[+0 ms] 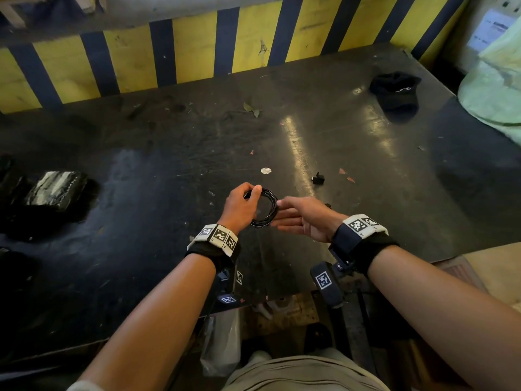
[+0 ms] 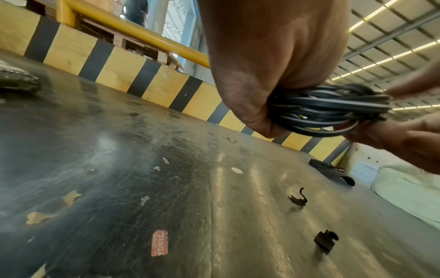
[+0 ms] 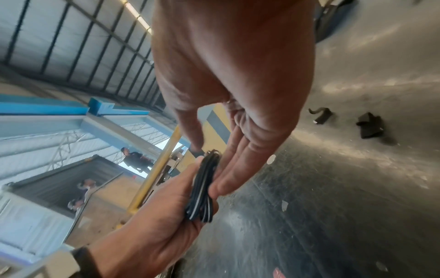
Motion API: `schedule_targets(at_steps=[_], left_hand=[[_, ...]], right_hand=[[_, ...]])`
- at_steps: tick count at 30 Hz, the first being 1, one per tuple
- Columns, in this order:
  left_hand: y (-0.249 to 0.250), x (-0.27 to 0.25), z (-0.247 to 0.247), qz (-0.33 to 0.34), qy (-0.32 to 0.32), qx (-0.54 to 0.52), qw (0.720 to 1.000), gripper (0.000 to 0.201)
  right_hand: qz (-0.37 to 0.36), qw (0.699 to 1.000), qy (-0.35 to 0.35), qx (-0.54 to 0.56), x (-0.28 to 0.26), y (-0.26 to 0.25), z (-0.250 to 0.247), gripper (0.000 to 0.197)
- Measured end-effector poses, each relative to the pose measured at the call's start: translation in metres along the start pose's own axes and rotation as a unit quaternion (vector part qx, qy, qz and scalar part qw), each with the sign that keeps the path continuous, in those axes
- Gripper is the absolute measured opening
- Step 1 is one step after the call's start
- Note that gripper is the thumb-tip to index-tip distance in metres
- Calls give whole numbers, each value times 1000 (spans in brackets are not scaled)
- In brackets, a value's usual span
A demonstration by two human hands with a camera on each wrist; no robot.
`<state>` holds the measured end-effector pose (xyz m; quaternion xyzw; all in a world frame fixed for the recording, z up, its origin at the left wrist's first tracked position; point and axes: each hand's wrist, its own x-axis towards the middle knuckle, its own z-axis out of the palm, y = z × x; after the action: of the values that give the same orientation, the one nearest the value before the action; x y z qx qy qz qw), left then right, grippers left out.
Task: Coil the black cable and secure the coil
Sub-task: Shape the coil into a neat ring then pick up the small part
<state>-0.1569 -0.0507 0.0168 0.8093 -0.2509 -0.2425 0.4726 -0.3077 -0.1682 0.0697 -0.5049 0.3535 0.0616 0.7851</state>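
The black cable (image 1: 271, 196) is wound into a small ring of several loops and held above the dark table (image 1: 158, 170). My left hand (image 1: 243, 205) grips the ring's left side, with thumb and forefinger pinching its top. In the left wrist view the bundled cable (image 2: 328, 109) sticks out from under the left hand (image 2: 262, 75). My right hand (image 1: 283, 215) reaches in from the right with straight fingers. Its thumb lies on one face of the coil (image 3: 202, 191) and its fingers (image 3: 228, 178) along the other. The cable's ends are hidden.
Two small black clip pieces (image 1: 318, 179) lie just beyond the hands. A black cap (image 1: 394, 88) sits at the far right beside a pale green sack (image 1: 493, 88). A wrapped dark block (image 1: 56, 189) is at the left. A yellow-and-black striped barrier (image 1: 197, 52) borders the table's far edge.
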Motion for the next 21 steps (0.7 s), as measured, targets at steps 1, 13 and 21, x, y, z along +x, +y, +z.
schedule_targets(at_steps=[1, 13, 21], left_hand=[[-1, -1, -1, 4, -1, 9, 1000, 27], [3, -10, 1, -95, -102, -149, 979, 39], [3, -15, 12, -154, -133, -249, 947, 42]], right_hand=[[-1, 1000, -1, -31, 1, -2, 2, 30], [-15, 993, 71, -92, 7, 4, 1, 10], [-32, 993, 90, -70, 8, 11, -9, 10]])
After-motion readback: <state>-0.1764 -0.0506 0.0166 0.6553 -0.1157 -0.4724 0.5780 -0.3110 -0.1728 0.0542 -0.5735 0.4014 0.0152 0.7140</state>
